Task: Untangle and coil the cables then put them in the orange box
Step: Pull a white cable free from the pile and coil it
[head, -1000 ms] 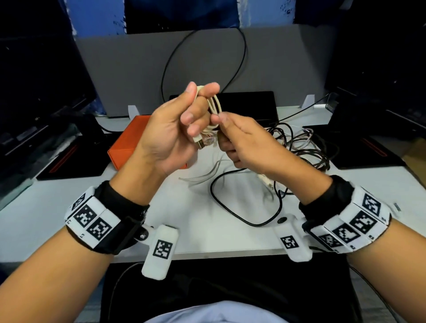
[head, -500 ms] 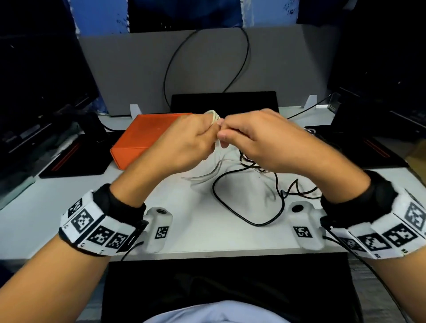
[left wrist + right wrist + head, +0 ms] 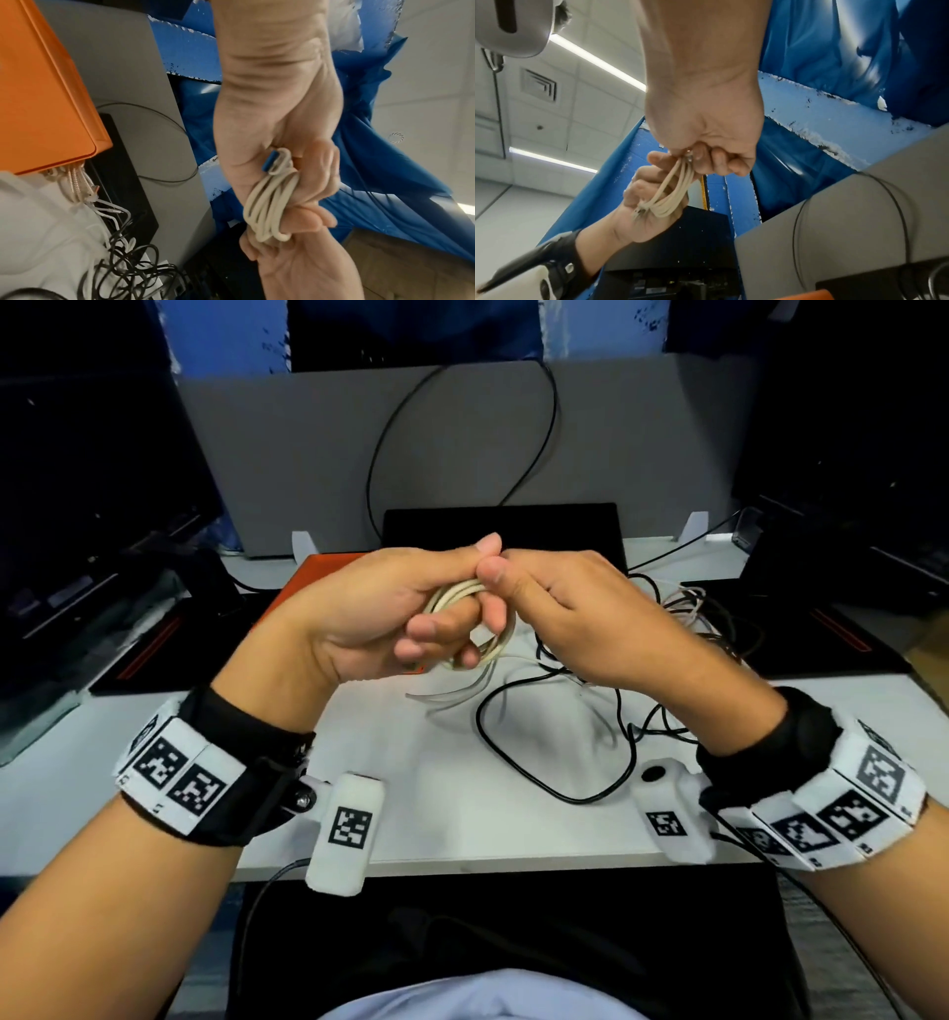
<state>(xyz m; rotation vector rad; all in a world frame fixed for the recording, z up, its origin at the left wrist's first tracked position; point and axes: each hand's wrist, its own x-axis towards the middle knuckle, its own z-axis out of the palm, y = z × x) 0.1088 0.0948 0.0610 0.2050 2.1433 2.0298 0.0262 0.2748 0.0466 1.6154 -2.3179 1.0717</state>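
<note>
A cream cable (image 3: 490, 642) wound into a small coil hangs above the desk between both hands. My left hand (image 3: 411, 618) holds the coil (image 3: 267, 205) with its fingers curled through the loops; a blue-tipped plug (image 3: 271, 163) lies against the palm. My right hand (image 3: 570, 613) pinches the top of the coil (image 3: 677, 188) from the right, thumb against thumb. The orange box (image 3: 318, 572) sits on the desk behind the left hand, mostly hidden. A tangle of black and white cables (image 3: 683, 629) lies at the right, and a black cable loop (image 3: 539, 752) runs across the desk middle.
The white desk (image 3: 436, 788) has dark mats (image 3: 821, 634) at both sides and a black device (image 3: 503, 526) at the back, in front of a grey partition (image 3: 462, 444). A pale strip (image 3: 452, 695) lies on the desk under the hands. More coiled cables (image 3: 77, 182) stick out from the box's end.
Both hands came down from a raised position and closed together. The left hand has turned palm up with the coil now showing under its fingers; the right thumb now meets the left thumb.
</note>
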